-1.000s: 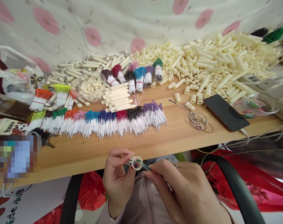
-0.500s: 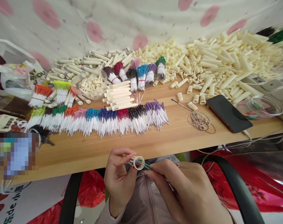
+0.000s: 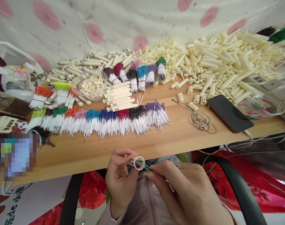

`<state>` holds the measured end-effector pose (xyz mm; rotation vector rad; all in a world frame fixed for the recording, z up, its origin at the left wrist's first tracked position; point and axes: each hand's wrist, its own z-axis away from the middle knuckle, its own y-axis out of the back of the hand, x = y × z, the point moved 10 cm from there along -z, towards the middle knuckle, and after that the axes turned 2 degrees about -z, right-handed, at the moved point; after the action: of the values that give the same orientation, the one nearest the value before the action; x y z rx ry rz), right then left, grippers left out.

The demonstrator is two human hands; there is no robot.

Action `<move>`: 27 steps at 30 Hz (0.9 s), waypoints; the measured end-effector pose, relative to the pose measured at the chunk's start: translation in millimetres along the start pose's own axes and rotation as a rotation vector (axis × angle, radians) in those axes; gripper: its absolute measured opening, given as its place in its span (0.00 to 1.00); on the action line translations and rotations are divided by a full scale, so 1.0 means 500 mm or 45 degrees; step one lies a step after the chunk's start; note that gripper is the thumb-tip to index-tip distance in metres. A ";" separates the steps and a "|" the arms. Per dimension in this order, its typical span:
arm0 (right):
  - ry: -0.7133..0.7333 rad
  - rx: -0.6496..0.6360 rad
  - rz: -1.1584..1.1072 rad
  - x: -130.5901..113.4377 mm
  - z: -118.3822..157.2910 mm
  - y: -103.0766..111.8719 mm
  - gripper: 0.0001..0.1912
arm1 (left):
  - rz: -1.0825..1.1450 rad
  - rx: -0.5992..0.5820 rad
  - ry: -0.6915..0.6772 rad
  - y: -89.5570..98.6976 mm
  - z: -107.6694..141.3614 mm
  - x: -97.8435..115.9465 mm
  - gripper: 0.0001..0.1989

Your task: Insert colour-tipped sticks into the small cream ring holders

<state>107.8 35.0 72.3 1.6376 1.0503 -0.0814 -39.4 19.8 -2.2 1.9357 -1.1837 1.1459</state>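
Between the thumb and fingers of my left hand [image 3: 121,181] is a cream slotted pen barrel piece [image 3: 143,163], its round opening turned toward my right hand. Red, blue and green ends show inside that opening. My right hand [image 3: 189,187] pinches a few thin pen refills [image 3: 148,168] with thumb and forefinger; they reach into the barrel piece, and their rear part is hidden by my fingers. Both hands are over my lap, just off the table's front edge. Across the table lies a row of white pen refills [image 3: 109,123] with coloured ends, sorted by colour.
Behind the row are rubber-banded refill bundles [image 3: 142,76], stacked cream pen barrels [image 3: 120,97] and a tub of small cream parts [image 3: 93,86]. A large heap of cream parts [image 3: 217,59] fills the back right. A phone [image 3: 230,113] and rubber bands [image 3: 201,122] lie at right.
The refills in my right hand have shifted slightly at the barrel's opening, and the barrel piece has turned a little. Both hands keep their grip in nearly the same place.
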 end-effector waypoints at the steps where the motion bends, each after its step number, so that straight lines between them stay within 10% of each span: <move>1: 0.001 -0.002 0.000 0.000 0.000 0.000 0.21 | 0.003 -0.001 0.002 0.000 0.001 0.000 0.09; 19: -0.167 0.143 -0.254 0.059 0.019 0.013 0.04 | 0.157 0.014 0.151 -0.011 -0.013 -0.020 0.12; 27: -0.650 0.209 -0.890 0.211 0.018 -0.142 0.23 | 0.474 -0.027 0.365 -0.045 -0.019 -0.022 0.09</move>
<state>128.0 86.9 -42.4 1.2163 1.1752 -1.0143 -25.2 41.6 -8.9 1.5056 -1.4206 1.5352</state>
